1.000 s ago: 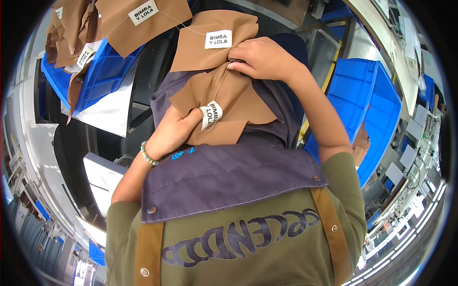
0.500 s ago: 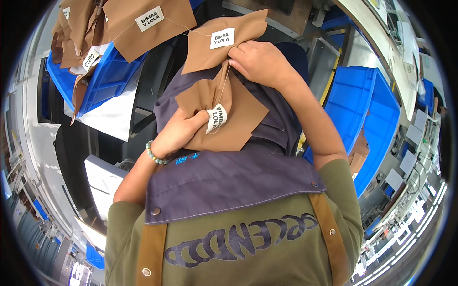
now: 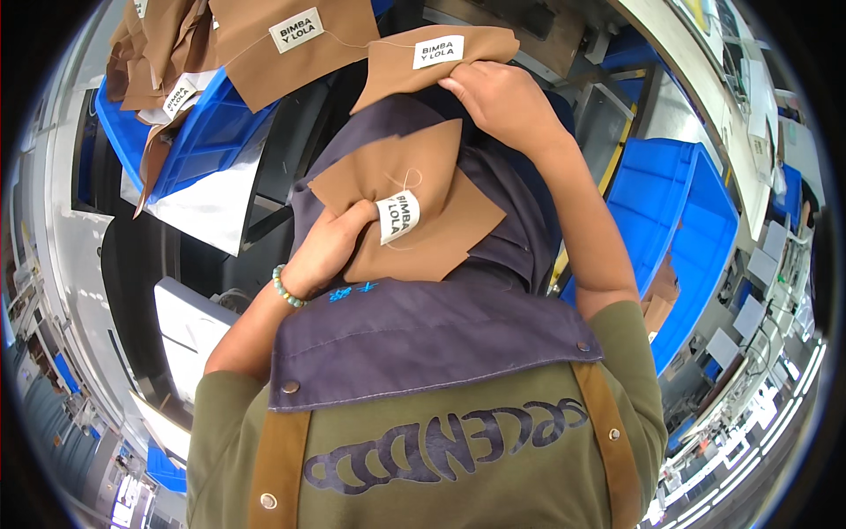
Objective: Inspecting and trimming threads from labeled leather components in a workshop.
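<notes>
- Brown lower piece (image 3: pixel 427 251) lies across the apron-covered lap (image 3: pixel 520 216), probably for support; left hand (image 3: pixel 333 242) pinches it beside its white label (image 3: pixel 399 218), seemingly to steady it.
- Right hand (image 3: pixel 500 99) grasps the upper piece (image 3: pixel 397 75) by its edge, apparently holding it clear.

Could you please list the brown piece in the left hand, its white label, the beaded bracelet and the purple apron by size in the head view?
1. Purple apron
2. Brown piece in the left hand
3. White label
4. Beaded bracelet
</notes>
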